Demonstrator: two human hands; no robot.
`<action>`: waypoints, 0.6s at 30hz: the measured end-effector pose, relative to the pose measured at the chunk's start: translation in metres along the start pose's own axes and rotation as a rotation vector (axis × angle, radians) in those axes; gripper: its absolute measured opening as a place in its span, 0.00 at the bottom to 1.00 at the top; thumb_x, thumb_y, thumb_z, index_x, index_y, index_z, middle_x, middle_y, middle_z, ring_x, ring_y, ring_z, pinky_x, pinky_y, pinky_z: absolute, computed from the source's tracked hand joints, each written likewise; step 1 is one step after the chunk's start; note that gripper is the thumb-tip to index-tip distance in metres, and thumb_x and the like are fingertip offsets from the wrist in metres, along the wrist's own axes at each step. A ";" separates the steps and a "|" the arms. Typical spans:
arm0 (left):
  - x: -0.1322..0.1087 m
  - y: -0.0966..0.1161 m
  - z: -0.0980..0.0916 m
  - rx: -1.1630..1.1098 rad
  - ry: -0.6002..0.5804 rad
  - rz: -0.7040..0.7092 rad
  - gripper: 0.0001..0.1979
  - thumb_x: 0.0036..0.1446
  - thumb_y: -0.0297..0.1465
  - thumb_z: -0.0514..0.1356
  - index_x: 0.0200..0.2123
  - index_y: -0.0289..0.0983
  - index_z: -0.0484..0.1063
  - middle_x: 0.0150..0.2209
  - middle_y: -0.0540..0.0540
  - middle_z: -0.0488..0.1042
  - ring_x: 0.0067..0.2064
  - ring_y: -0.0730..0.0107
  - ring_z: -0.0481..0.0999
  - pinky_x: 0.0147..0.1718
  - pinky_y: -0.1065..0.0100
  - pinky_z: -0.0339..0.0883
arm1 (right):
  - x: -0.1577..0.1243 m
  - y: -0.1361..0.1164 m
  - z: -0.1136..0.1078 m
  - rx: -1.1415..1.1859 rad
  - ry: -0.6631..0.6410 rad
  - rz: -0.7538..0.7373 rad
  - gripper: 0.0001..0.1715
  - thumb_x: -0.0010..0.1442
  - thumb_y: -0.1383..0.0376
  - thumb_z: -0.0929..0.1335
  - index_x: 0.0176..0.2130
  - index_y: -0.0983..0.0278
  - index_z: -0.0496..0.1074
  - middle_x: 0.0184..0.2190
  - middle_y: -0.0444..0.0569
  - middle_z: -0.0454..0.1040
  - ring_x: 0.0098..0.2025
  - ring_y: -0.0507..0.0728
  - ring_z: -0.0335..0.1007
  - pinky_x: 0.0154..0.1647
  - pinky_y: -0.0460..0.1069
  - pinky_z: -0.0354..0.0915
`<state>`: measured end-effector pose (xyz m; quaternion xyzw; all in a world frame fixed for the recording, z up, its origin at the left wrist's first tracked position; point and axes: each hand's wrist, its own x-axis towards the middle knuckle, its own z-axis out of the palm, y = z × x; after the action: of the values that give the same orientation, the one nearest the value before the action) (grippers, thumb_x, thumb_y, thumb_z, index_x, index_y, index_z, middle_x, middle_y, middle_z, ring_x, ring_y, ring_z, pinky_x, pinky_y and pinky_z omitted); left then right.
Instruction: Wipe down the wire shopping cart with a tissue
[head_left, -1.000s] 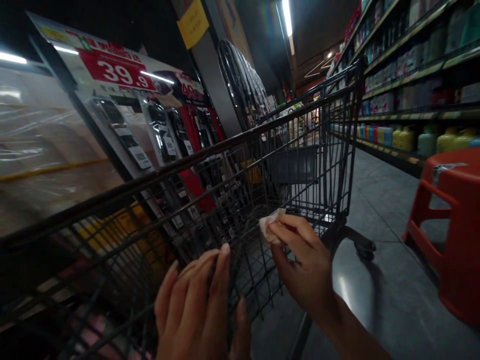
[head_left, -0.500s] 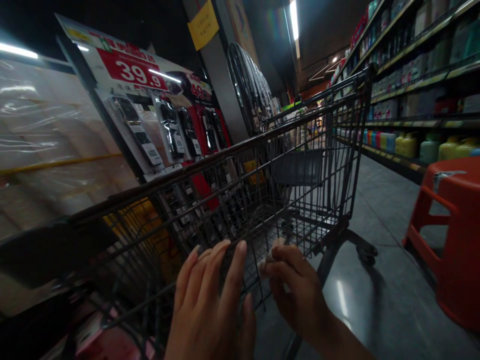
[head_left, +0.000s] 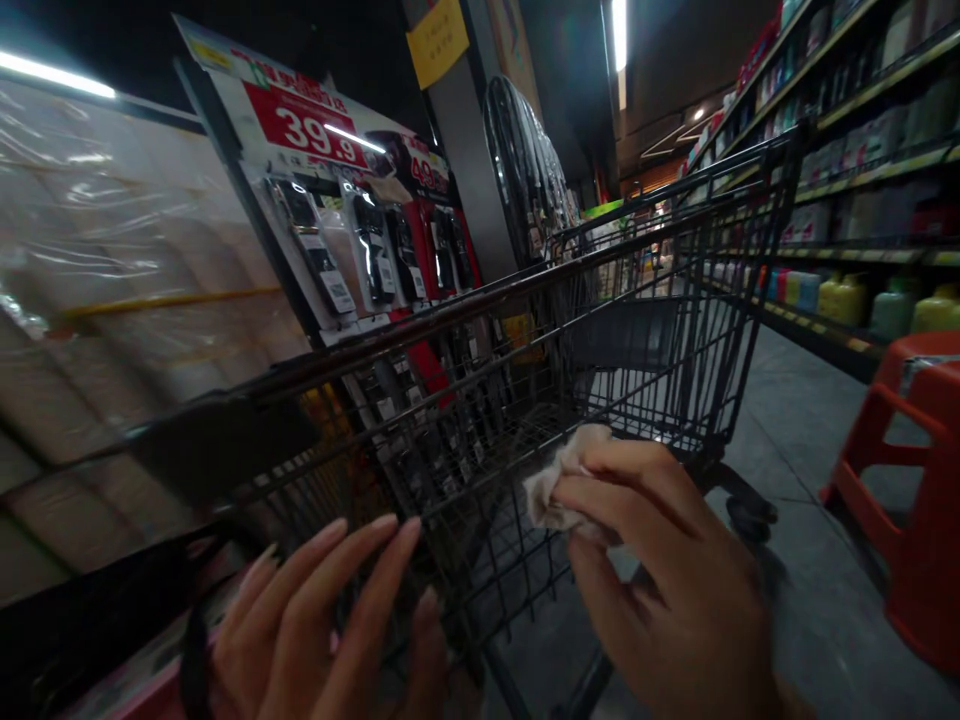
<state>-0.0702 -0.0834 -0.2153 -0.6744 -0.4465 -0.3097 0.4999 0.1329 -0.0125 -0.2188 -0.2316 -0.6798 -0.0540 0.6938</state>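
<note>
A crumpled whitish tissue [head_left: 551, 490] is pinched between the thumb and fingers of my right hand [head_left: 667, 570]. That hand is in front of the side of a dark wire shopping cart [head_left: 517, 520]; whether the tissue touches the wires I cannot tell. Lower left, my left hand [head_left: 322, 630] has its fingers stretched and apart, holding nothing. It is near the cart's side, over a pink item with a black strap [head_left: 150, 680] at the bottom left corner.
A red plastic stool [head_left: 922, 480] stands on the grey floor at right, before shelves of bottles [head_left: 847, 295]. Packaged goods hang on a display board [head_left: 300, 130] beyond the cart. Plastic-wrapped stacks [head_left: 135, 220] fill the left side.
My left hand has moved down and left, away from the right. My right hand has come up and nearer, showing more of the tissue. The view has shifted slightly.
</note>
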 end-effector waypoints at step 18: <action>0.002 0.010 0.001 -0.185 -0.010 -0.099 0.23 0.49 0.20 0.62 0.51 0.36 0.72 0.48 0.43 0.74 0.48 0.64 0.73 0.61 0.53 0.56 | -0.070 0.014 0.006 -0.042 -0.179 -0.037 0.09 0.64 0.72 0.64 0.40 0.62 0.72 0.38 0.49 0.72 0.40 0.52 0.75 0.38 0.42 0.74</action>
<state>-0.0608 -0.0830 -0.2177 -0.6963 -0.4515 -0.3703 0.4174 0.1275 -0.0143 -0.2903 -0.2373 -0.7420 -0.0599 0.6242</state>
